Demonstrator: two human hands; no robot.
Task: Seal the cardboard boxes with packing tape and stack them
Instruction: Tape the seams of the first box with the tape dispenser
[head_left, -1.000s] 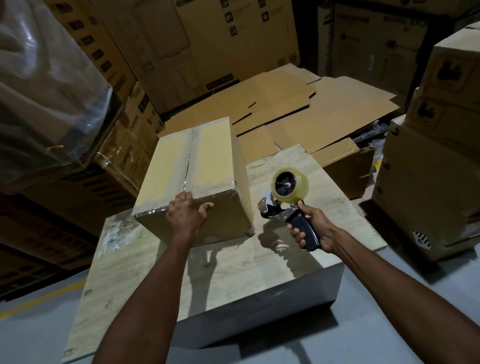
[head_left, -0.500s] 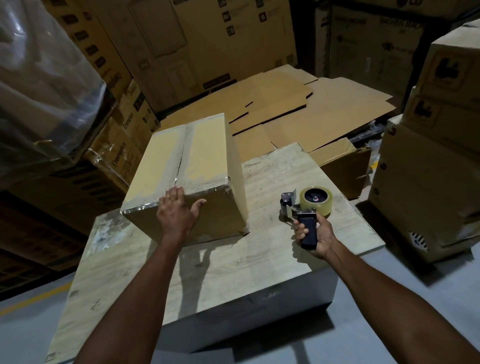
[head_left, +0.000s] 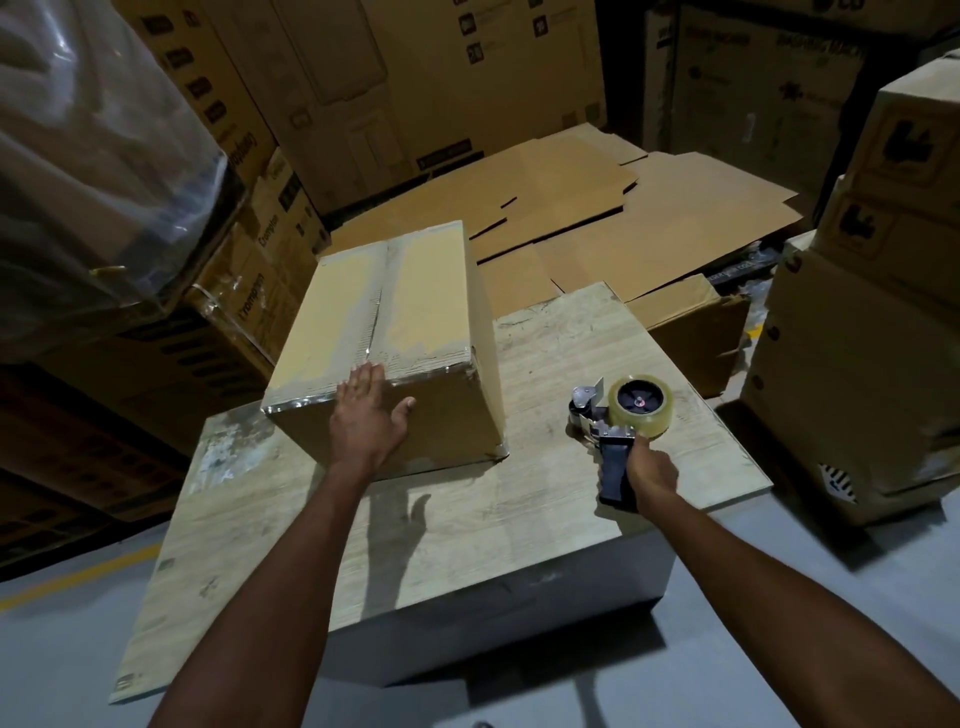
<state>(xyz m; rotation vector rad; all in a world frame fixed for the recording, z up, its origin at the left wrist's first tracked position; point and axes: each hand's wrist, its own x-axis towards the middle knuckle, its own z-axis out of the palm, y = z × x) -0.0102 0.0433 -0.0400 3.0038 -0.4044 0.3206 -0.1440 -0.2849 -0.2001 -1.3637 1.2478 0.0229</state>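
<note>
A closed cardboard box (head_left: 395, 312) with tape along its top seam and near edge stands on the wooden worktable (head_left: 467, 530). My left hand (head_left: 366, 415) lies flat against the box's near top edge, fingers spread. To the right, a tape dispenser (head_left: 618, 415) with a roll of clear tape rests on its side on the table. My right hand (head_left: 649, 467) is wrapped around its dark handle.
Flattened cardboard sheets (head_left: 597, 218) lie behind the table. A small open box (head_left: 696, 332) sits at the table's far right corner. Stacked cartons (head_left: 872, 312) stand at right, tall cartons (head_left: 415, 78) behind, plastic-wrapped goods (head_left: 93, 171) at left.
My right hand has lowered the tape dispenser from the air beside the box down onto the table, where it now lies on its side. The left hand stays on the box.
</note>
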